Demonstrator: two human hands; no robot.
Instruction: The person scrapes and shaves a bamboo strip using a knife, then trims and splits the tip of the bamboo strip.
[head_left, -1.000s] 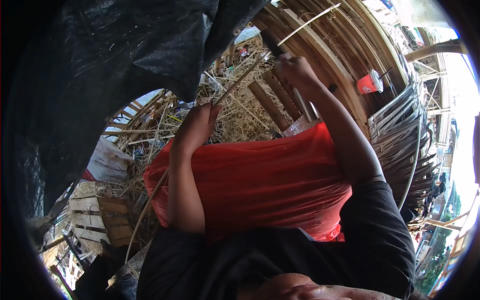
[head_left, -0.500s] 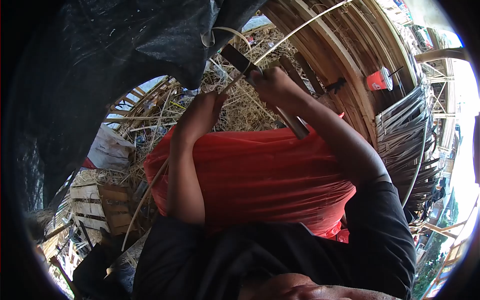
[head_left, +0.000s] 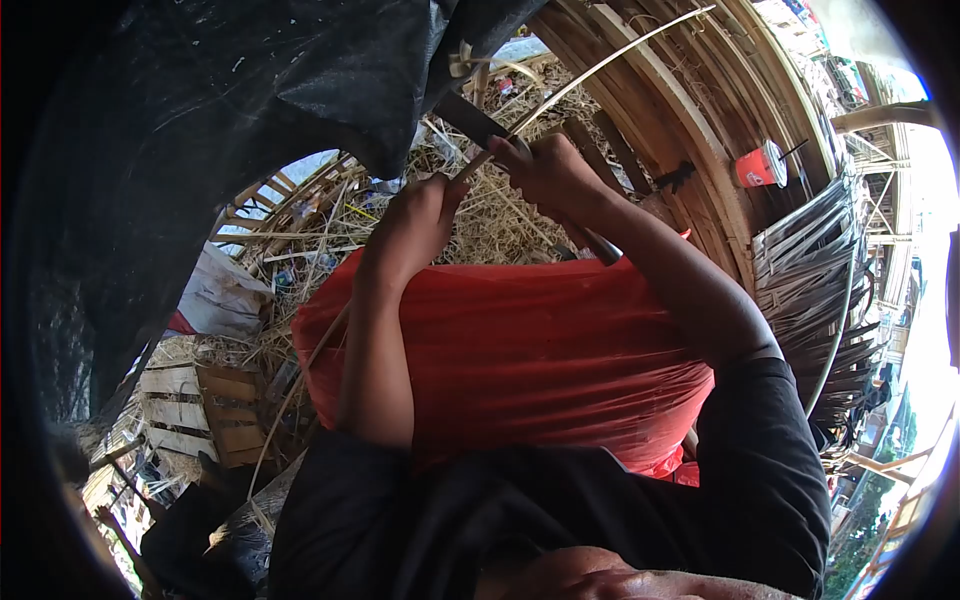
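Strip (head_left: 603, 74) runs slantwise over the red sheet's (head_left: 540, 350) far edge, from the left hand (head_left: 410, 225) up past the blade toward the boards (head_left: 690, 130). Another length shows below the left forearm; probably the same piece, join hidden by the arm.

Left fingers clamped on the strip, just short of the blade. Right hand (head_left: 555, 178): fingers wrapped round the knife (head_left: 470, 120), near its middle, thumb up by the crossing with the strip. Broad dark end points up and away to the left; pale butt end sits just beyond the sheet. Thin curl (head_left: 515, 68) near the blade's far end; cannot tell if attached. Straw-like litter (head_left: 500, 215) on the ground beyond.

Step in hand, by my reading: shaving the strip. To do it well: blade nearly flat to the strip, light even pressure, so it peels rather than digs in. Grip firm on the left, no twisting, the strip kept taut and straight. Left fingers are near the edge; best drawn back a little, out of the stroke's line. Ease off wherever the blade catches, as a forced cut could run deep and snap the piece.
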